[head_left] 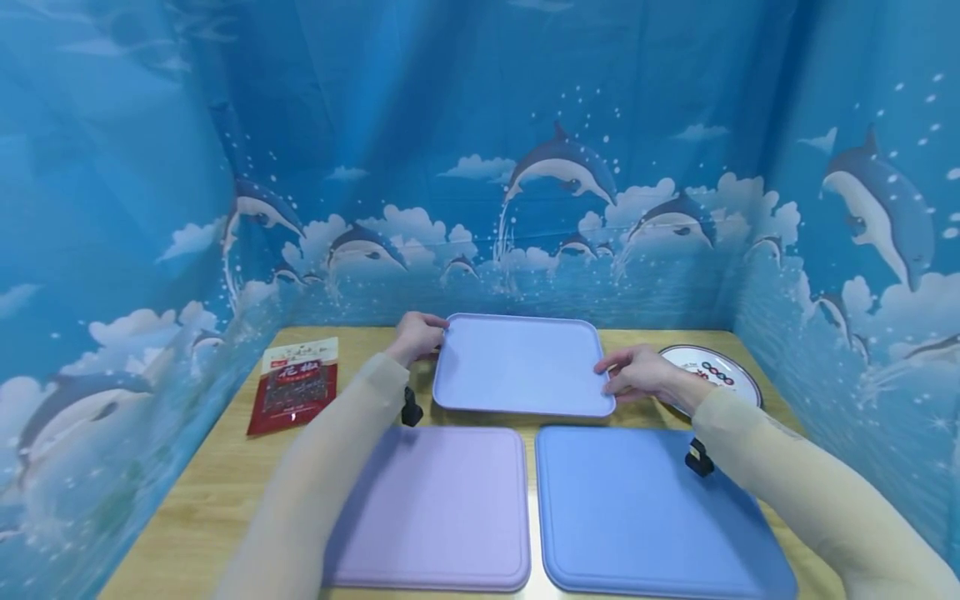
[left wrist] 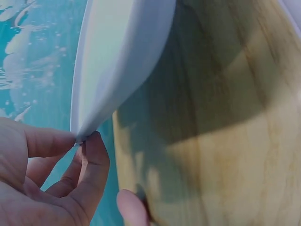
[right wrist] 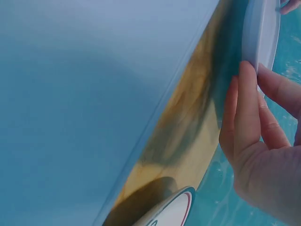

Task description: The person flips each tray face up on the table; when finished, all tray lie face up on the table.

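A pale lavender rectangular tray is held between both hands over the back of the table. My left hand pinches its left rim near the far corner; in the left wrist view, thumb and fingertips close on the tray's edge. At the opposite side, my right hand pinches the right rim, thumb on one face and fingers on the other in the right wrist view. The tray casts a shadow on the wood beneath it, and its underside shows in the left wrist view.
A purple board and a blue board lie side by side in front. To the left sits a red and cream spice packet. Behind the right wrist is a round white plate with a dark rim. Dolphin-printed curtains enclose the table.
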The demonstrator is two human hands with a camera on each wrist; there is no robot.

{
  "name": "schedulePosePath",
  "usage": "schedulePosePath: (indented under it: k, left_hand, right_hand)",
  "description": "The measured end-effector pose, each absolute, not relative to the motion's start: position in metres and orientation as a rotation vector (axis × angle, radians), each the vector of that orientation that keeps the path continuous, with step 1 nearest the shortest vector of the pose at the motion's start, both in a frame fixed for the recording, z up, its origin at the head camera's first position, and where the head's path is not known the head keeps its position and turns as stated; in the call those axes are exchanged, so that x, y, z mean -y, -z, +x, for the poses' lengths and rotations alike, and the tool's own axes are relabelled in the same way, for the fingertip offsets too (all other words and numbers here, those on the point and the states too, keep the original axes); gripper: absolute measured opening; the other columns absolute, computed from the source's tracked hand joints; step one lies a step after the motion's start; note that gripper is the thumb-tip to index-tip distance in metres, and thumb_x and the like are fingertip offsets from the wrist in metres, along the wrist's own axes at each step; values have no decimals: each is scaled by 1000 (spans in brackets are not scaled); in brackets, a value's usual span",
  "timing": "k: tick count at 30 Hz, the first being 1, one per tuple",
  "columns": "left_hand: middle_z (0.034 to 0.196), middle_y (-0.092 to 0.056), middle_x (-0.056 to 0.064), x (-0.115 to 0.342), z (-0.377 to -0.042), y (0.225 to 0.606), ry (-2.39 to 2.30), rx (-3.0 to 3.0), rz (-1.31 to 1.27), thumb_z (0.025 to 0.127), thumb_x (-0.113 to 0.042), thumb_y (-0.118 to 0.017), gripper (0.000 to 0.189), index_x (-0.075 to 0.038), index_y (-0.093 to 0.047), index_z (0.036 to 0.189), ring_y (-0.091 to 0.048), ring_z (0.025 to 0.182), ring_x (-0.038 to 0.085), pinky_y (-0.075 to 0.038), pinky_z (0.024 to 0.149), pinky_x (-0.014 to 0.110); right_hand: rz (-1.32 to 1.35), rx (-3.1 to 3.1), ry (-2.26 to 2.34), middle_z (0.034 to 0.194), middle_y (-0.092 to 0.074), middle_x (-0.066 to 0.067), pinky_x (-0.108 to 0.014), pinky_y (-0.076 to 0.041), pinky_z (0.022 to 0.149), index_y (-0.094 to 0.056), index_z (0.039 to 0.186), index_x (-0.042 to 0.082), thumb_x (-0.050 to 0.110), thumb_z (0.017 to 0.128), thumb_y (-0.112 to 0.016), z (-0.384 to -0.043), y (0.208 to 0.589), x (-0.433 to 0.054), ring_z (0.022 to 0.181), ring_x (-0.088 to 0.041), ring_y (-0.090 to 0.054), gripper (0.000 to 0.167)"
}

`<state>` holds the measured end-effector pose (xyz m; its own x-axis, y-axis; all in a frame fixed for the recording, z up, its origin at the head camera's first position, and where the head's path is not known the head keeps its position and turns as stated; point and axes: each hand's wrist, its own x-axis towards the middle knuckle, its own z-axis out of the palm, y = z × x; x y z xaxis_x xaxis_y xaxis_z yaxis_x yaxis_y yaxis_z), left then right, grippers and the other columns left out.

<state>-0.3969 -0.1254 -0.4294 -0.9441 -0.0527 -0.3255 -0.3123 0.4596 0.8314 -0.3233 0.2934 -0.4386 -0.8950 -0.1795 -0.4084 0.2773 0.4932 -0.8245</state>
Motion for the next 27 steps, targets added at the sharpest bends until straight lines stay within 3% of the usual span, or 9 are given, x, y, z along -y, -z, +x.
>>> schedulePosePath:
  k: [14,17,20,24,27]
  left_hand:
    - [150,-73,15,112,-396,448,-1382,-2558,-306,97,4,-61,46,-9,-81,136,-79,105,21,-72,80,34]
    - [148,-75,16,115,-412,463,-1320,-2607,-261,93,4,-65,44,-10,-84,130,-79,95,22,-69,71,34]
    - [135,-81,14,122,-434,489,-1190,-2712,-184,88,2,-68,42,-12,-88,123,-75,82,22,-63,62,33]
    - [120,-85,12,124,-441,500,-1050,-2792,-142,84,0,-71,42,-14,-89,120,-72,76,22,-60,61,32]
    - [119,-85,12,121,-429,489,-1053,-2794,-145,86,0,-72,40,-13,-89,119,-74,79,21,-61,63,30]
  right_hand:
    - [100,-2329,1327,97,-59,-6,-33,-73,76,-65,146,-11,-14,90,-80,-328,451,-296,81,-17,-73,58]
    - [113,-2359,1302,97,-58,-6,-34,-73,76,-66,145,-10,-14,88,-81,-328,451,-295,80,-18,-73,59]
    - [101,-2400,1253,99,-58,-8,-35,-73,76,-67,144,-10,-14,88,-81,-328,449,-293,80,-18,-72,58]
    - [106,-2440,1201,104,-60,-11,-36,-73,77,-69,143,-7,-11,88,-83,-328,448,-290,82,-20,-73,57]
    - [109,-2458,1180,108,-63,-13,-35,-73,77,-70,143,-6,-11,88,-84,-329,449,-290,84,-20,-74,57]
